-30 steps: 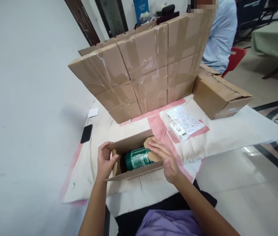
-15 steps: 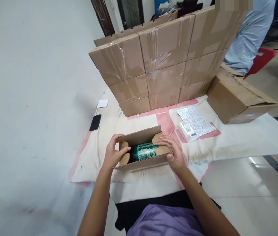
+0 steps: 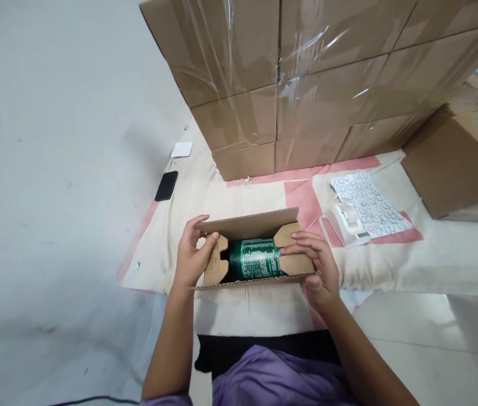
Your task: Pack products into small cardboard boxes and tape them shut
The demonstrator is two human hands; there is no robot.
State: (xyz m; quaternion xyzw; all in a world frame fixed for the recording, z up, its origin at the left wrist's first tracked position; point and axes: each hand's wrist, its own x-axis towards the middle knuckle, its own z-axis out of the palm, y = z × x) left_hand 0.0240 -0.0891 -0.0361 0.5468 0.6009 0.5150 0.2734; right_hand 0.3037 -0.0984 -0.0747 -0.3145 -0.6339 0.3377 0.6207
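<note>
A long cardboard box [image 3: 249, 224] lies open at the top in front of me, its long back flap standing up. Inside rests a green cylindrical container [image 3: 259, 259] on its side, with pale print on its label; its ends are partly hidden. My left hand [image 3: 192, 254] grips the box's left end, thumb on the folded-in left end flap [image 3: 216, 262]. At the other end, my right hand [image 3: 319, 265] holds the box, its fingers lying over the right end flap [image 3: 293, 262] and its thumb outside the front wall.
Stacked, taped cartons [image 3: 319, 107] form a wall behind. A white tape dispenser [image 3: 349, 223] stands by a patterned sheet [image 3: 376, 206] to the right, before another carton [image 3: 459, 163]. Leftward lie a black phone [image 3: 166, 186] and a white card [image 3: 182, 149] on the cloth [image 3: 239, 197].
My view has come closer and tipped down, so the things look larger. The left end flap now lies flatter under my thumb. Both hands stay on the box.
</note>
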